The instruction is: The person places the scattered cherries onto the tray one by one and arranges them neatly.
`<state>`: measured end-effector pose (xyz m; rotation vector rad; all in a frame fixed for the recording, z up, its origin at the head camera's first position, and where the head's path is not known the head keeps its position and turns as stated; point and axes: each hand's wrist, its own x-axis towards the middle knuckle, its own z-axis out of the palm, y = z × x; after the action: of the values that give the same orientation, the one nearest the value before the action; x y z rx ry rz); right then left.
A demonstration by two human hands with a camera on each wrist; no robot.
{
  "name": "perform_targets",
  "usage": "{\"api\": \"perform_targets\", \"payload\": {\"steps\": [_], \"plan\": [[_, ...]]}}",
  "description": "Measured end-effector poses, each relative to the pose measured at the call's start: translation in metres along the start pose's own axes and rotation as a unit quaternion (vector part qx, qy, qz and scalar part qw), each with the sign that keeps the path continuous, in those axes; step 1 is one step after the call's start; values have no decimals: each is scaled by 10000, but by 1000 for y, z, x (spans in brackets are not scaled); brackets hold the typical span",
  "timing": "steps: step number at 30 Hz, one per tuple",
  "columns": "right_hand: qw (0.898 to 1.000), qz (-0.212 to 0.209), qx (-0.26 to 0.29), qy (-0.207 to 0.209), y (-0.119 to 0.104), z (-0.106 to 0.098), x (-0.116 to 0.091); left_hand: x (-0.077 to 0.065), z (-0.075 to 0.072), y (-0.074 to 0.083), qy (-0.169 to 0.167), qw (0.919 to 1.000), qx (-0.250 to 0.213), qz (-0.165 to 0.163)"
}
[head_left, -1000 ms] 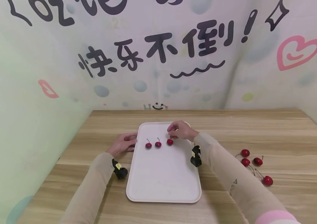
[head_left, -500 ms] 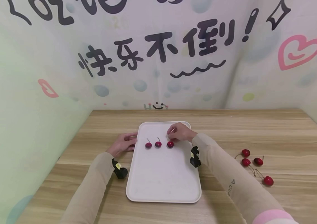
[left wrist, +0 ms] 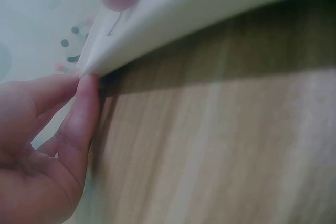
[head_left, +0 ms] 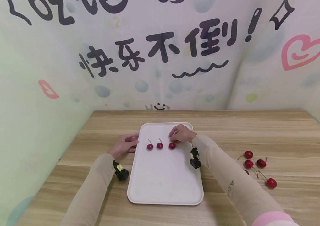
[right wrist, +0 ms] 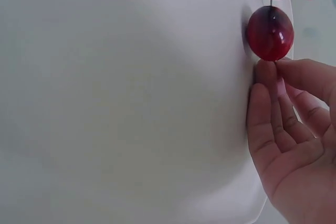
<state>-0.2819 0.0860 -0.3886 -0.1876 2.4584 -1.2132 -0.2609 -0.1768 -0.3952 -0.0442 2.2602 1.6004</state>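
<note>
A white tray (head_left: 165,179) lies on the wooden table. At its left edge, my left hand (head_left: 122,145) holds the rim, with thumb and fingertips meeting there in the left wrist view. Over the tray's far right part, my right hand (head_left: 183,133) pinches the stem of a dark red cherry (right wrist: 270,33). That cherry (head_left: 172,145) sits against the tray's surface; most of its stem is hidden by my fingers. To its left are a middle cherry (head_left: 159,145) and a leftmost cherry (head_left: 150,146), their stems pointing away from me.
On the table right of the tray lie several more cherries with stems, including an upper cherry (head_left: 248,154) and a near cherry (head_left: 271,183). My right sleeve (head_left: 230,179) partly hides one. A printed cloth (head_left: 160,91) hangs behind the table.
My right hand has drawn the third cherry slightly towards me, bringing it nearly level with the other two. It has barely moved in the last half second. My left hand stays at the tray's edge.
</note>
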Motion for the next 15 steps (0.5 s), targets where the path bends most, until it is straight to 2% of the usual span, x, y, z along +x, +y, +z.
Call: {"api": "perform_targets", "payload": {"steps": [5, 7, 9, 12, 13, 15], "plan": [[9998, 8, -167, 49, 0, 1, 2, 0, 0, 0, 13, 10000, 41, 26], [9993, 223, -263, 161, -20, 1, -17, -1, 0, -1, 8, 10000, 42, 51], [9991, 219, -271, 235, -23, 2, -21, -1, 0, -1, 25, 10000, 17, 46], [9989, 279, -235, 290, -24, 2, -22, -1, 1, -1, 21, 10000, -11, 44], [9989, 271, -215, 301, -16, 2, -14, -1, 1, -1, 25, 10000, -14, 41], [9989, 280, -218, 307, -15, 2, -13, -1, 1, -1, 16, 10000, -13, 52]]}}
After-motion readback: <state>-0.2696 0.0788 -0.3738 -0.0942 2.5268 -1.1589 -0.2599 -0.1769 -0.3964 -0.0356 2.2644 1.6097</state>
